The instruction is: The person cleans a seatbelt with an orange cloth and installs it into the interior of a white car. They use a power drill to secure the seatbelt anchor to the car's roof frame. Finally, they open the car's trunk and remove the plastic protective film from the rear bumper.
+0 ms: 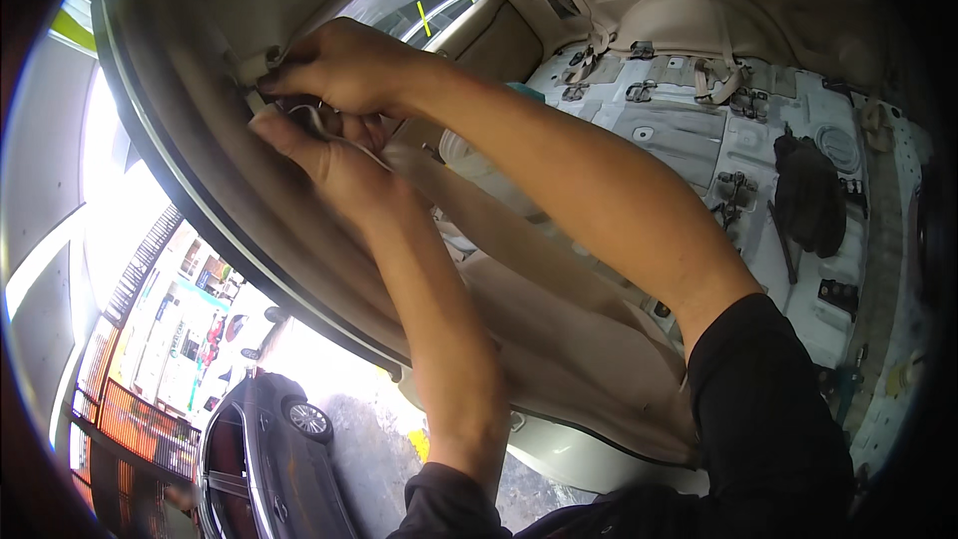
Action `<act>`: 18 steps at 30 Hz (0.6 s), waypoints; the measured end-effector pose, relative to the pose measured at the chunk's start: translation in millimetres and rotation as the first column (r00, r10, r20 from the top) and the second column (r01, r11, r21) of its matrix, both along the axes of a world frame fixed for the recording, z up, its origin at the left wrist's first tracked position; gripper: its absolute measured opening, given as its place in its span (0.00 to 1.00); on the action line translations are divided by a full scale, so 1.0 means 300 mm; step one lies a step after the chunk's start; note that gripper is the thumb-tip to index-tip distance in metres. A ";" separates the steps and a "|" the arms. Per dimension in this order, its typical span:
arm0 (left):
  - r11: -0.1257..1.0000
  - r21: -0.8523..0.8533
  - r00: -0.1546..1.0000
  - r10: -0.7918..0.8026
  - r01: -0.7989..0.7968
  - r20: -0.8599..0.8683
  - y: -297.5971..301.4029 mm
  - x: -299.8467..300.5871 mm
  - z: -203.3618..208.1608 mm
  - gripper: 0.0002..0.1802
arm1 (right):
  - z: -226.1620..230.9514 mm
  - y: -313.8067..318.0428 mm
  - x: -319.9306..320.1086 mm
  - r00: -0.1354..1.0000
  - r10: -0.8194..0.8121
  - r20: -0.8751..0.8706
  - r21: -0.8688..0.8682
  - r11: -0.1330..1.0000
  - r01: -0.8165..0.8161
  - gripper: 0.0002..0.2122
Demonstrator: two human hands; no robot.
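Note:
Both my hands meet at the upper left, beside the beige roof lining (190, 60) of a vehicle. My right hand (349, 65) reaches across from the right, its fingers bent and pressed close to a small pale piece (256, 102) at the lining's edge. Just below it, my left hand (339, 165) is curled with the thumb pointing up toward the same piece. Between the hands shows a thin, pale curved edge; what the fingers pinch is mostly hidden. A long beige trim panel (559, 309) runs from beside my hands down toward my body.
At right lies the bare metal vehicle floor (669, 130) with brackets and belts. On it are a dark cloth-like item (808, 195) and a coiled pale cable (836, 148). A whitish tub (459, 152) is partly behind my right arm. Outside the opening stands a dark car (269, 459).

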State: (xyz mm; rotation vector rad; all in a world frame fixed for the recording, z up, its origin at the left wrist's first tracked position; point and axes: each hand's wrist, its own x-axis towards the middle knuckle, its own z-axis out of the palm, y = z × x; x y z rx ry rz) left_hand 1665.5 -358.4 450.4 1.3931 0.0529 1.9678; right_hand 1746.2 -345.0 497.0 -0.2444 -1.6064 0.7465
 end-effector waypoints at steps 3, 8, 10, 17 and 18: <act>0.968 0.041 0.957 -0.249 0.246 0.147 -0.026 0.005 -0.027 0.19 | 0.009 -0.021 0.018 0.999 0.010 0.034 -0.035 0.999 -0.009 0.14; 0.976 0.028 0.965 -0.217 0.215 0.146 -0.071 0.022 -0.055 0.20 | 0.008 0.003 0.004 0.999 0.026 0.026 0.047 0.999 -0.028 0.14; 0.986 0.015 0.976 -0.164 0.164 0.143 -0.074 0.030 -0.059 0.19 | 0.002 -0.019 0.003 0.999 -0.008 0.041 0.012 1.000 0.007 0.15; 0.996 -0.016 0.991 -0.091 0.093 0.101 -0.080 0.041 -0.042 0.20 | 0.021 -0.039 0.017 0.992 -0.107 0.073 0.012 0.994 0.106 0.15; 0.996 -0.029 0.992 -0.086 0.089 0.094 -0.089 0.037 -0.044 0.20 | 0.020 -0.032 0.014 0.986 -0.141 0.094 0.049 0.989 0.137 0.15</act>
